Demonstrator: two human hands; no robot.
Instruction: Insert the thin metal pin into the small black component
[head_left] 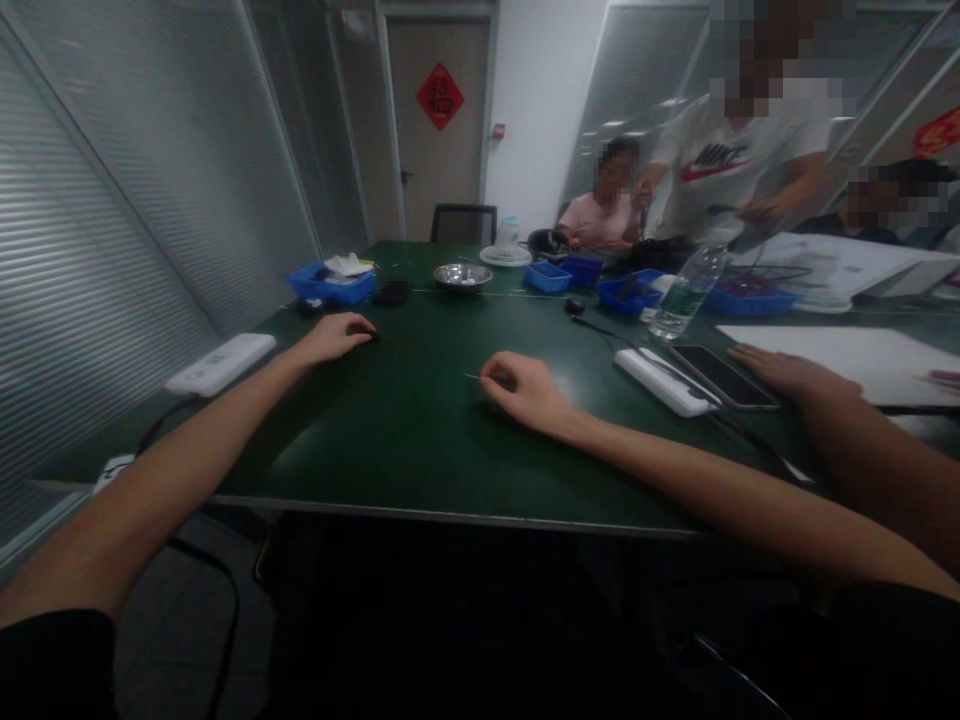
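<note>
On the left of the green table [420,450], my left hand [334,337] has its fingers curled round a small dark object [369,336], mostly hidden. My right hand [525,385] rests near the middle, thumb and forefinger pinching a thin, needle-like item [472,376] that points left. Beyond both hands stands a shiny metal bowl [463,279] with small pale things inside. A dark flat object [393,292] lies between the bowl and a blue basket [334,288] that holds white tissue.
White power banks [221,365] lie at both sides, cables attached. Right of my right hand are a phone [724,377], a tilted clear bottle [686,295] and another person's hand [795,372] on white paper. Blue trays [547,278] and several people are farther back.
</note>
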